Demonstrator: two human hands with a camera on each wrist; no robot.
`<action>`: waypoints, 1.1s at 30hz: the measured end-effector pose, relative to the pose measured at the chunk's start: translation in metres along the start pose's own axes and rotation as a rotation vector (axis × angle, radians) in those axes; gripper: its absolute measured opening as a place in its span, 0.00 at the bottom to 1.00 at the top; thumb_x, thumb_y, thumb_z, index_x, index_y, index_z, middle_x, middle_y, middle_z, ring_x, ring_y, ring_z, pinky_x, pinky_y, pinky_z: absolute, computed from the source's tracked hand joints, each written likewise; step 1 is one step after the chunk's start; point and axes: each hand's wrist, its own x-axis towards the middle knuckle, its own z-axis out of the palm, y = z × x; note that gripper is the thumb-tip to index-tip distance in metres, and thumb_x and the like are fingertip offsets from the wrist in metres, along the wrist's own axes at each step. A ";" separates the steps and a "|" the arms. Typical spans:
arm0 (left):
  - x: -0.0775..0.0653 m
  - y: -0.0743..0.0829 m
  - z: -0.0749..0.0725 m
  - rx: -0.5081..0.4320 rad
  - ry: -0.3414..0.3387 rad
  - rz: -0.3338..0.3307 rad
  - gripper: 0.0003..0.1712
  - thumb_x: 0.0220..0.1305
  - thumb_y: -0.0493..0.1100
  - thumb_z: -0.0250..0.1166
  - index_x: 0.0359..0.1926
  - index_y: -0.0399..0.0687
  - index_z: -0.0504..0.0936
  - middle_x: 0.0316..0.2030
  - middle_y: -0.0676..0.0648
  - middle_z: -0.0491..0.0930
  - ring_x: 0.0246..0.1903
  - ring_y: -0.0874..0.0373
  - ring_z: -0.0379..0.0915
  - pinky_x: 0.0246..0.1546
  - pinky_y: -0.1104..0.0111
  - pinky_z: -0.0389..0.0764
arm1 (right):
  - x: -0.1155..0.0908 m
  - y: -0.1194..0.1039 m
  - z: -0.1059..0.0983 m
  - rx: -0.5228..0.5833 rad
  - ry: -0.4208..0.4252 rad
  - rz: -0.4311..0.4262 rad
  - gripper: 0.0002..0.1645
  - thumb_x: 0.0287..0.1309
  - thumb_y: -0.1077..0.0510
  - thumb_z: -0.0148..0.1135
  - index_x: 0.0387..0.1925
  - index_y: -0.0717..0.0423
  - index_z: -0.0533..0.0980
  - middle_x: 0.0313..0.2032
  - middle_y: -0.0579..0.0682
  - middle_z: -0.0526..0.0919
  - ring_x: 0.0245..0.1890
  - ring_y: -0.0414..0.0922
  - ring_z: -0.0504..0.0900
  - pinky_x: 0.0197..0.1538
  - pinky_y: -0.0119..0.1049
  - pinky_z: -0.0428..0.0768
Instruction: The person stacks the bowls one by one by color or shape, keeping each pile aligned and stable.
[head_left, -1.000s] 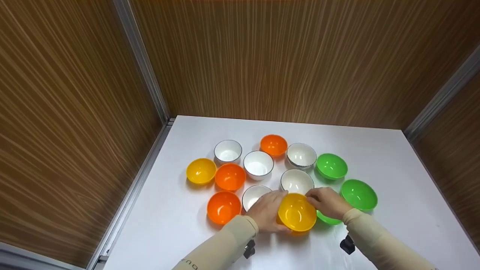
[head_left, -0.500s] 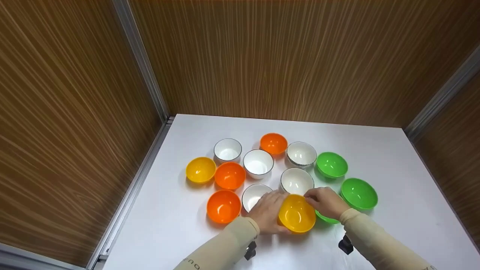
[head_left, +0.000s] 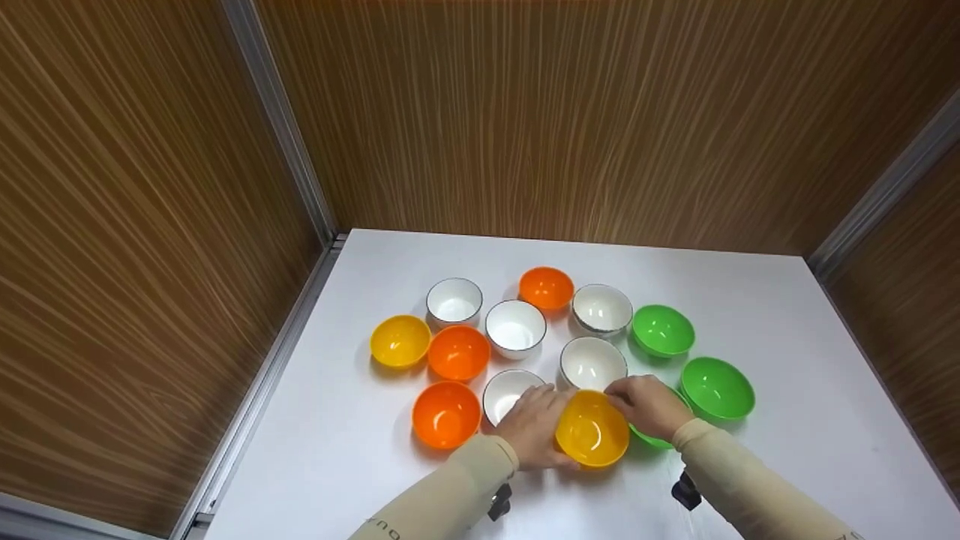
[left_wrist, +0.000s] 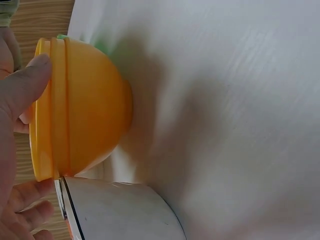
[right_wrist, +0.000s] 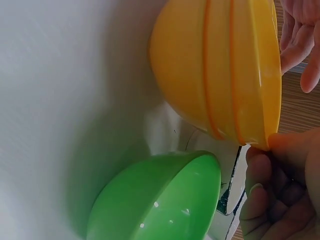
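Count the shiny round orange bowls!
3: the back one beside a round white bowl, the middle one beside a round yellow bowl, the front one left of the left hand. Others may hide underneath.

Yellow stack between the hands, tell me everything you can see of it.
The yellow stack looks like nested bowls, smooth and glossy like plastic, with rounded walls, several rim bands and a narrower base. Its opening faces up and its inside looks empty. It is in front of a white bowl. The left hand holds one side, thumb at the rim; the right hand pinches the rim across from it. Whether its base touches the table is unclear.
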 end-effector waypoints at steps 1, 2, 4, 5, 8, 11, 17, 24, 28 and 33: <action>0.000 0.000 0.000 -0.001 -0.003 -0.001 0.61 0.38 0.69 0.68 0.70 0.55 0.48 0.64 0.51 0.59 0.65 0.53 0.50 0.65 0.58 0.49 | 0.000 0.000 0.000 -0.003 0.000 -0.005 0.05 0.52 0.62 0.62 0.32 0.53 0.82 0.29 0.44 0.83 0.32 0.43 0.80 0.40 0.40 0.79; 0.000 0.000 0.000 -0.002 -0.004 -0.001 0.61 0.38 0.69 0.68 0.70 0.55 0.48 0.64 0.51 0.59 0.65 0.53 0.50 0.65 0.58 0.49 | 0.000 -0.001 0.000 -0.007 0.001 -0.009 0.05 0.52 0.62 0.62 0.32 0.53 0.82 0.29 0.44 0.83 0.32 0.43 0.80 0.40 0.41 0.79; -0.001 0.000 0.000 -0.010 -0.004 0.000 0.61 0.39 0.69 0.68 0.70 0.55 0.48 0.64 0.51 0.59 0.64 0.54 0.50 0.65 0.58 0.49 | 0.000 -0.001 0.000 -0.014 0.005 -0.016 0.05 0.52 0.62 0.62 0.32 0.53 0.82 0.29 0.45 0.83 0.32 0.44 0.80 0.40 0.41 0.79; -0.001 0.000 0.000 -0.014 -0.003 0.000 0.60 0.39 0.68 0.68 0.70 0.55 0.48 0.64 0.52 0.59 0.64 0.54 0.50 0.65 0.58 0.49 | 0.000 -0.001 0.000 -0.020 0.008 -0.022 0.05 0.52 0.62 0.62 0.32 0.53 0.82 0.29 0.45 0.83 0.32 0.44 0.80 0.40 0.41 0.79; -0.001 0.000 0.000 -0.033 -0.004 0.000 0.59 0.41 0.68 0.67 0.69 0.57 0.48 0.64 0.54 0.59 0.64 0.54 0.51 0.65 0.58 0.49 | -0.001 -0.001 0.000 -0.030 0.018 -0.029 0.05 0.52 0.63 0.62 0.32 0.54 0.82 0.29 0.45 0.83 0.32 0.44 0.80 0.40 0.41 0.79; -0.002 -0.001 0.001 -0.053 -0.009 -0.008 0.58 0.42 0.69 0.66 0.69 0.58 0.48 0.64 0.55 0.59 0.64 0.55 0.51 0.65 0.58 0.49 | -0.001 0.000 0.002 -0.035 0.027 -0.039 0.06 0.51 0.63 0.63 0.32 0.53 0.83 0.29 0.45 0.83 0.32 0.44 0.80 0.39 0.41 0.79; -0.003 -0.001 0.003 -0.065 -0.016 -0.020 0.58 0.42 0.68 0.67 0.70 0.56 0.49 0.64 0.56 0.58 0.64 0.56 0.51 0.65 0.59 0.48 | -0.003 0.001 0.006 -0.046 0.056 -0.039 0.06 0.51 0.61 0.63 0.32 0.52 0.83 0.29 0.43 0.83 0.32 0.43 0.80 0.39 0.40 0.79; -0.006 -0.001 0.002 -0.070 -0.021 -0.038 0.61 0.41 0.72 0.64 0.70 0.55 0.47 0.66 0.54 0.56 0.65 0.56 0.49 0.65 0.59 0.48 | -0.009 -0.001 0.007 -0.005 0.065 -0.020 0.17 0.53 0.53 0.63 0.44 0.56 0.78 0.35 0.47 0.80 0.34 0.41 0.78 0.40 0.39 0.79; -0.009 -0.004 -0.009 -0.054 0.022 -0.029 0.60 0.43 0.74 0.60 0.70 0.53 0.46 0.66 0.52 0.54 0.65 0.54 0.49 0.65 0.58 0.49 | -0.014 -0.003 0.006 0.032 0.079 -0.141 0.39 0.46 0.41 0.66 0.58 0.54 0.69 0.49 0.50 0.75 0.44 0.46 0.76 0.46 0.45 0.76; -0.017 -0.017 -0.035 -0.071 0.136 -0.080 0.54 0.49 0.69 0.61 0.70 0.55 0.47 0.67 0.51 0.54 0.65 0.55 0.49 0.64 0.58 0.54 | -0.020 -0.002 0.007 0.061 0.057 -0.278 0.59 0.34 0.34 0.71 0.66 0.50 0.57 0.61 0.50 0.64 0.56 0.49 0.67 0.53 0.51 0.71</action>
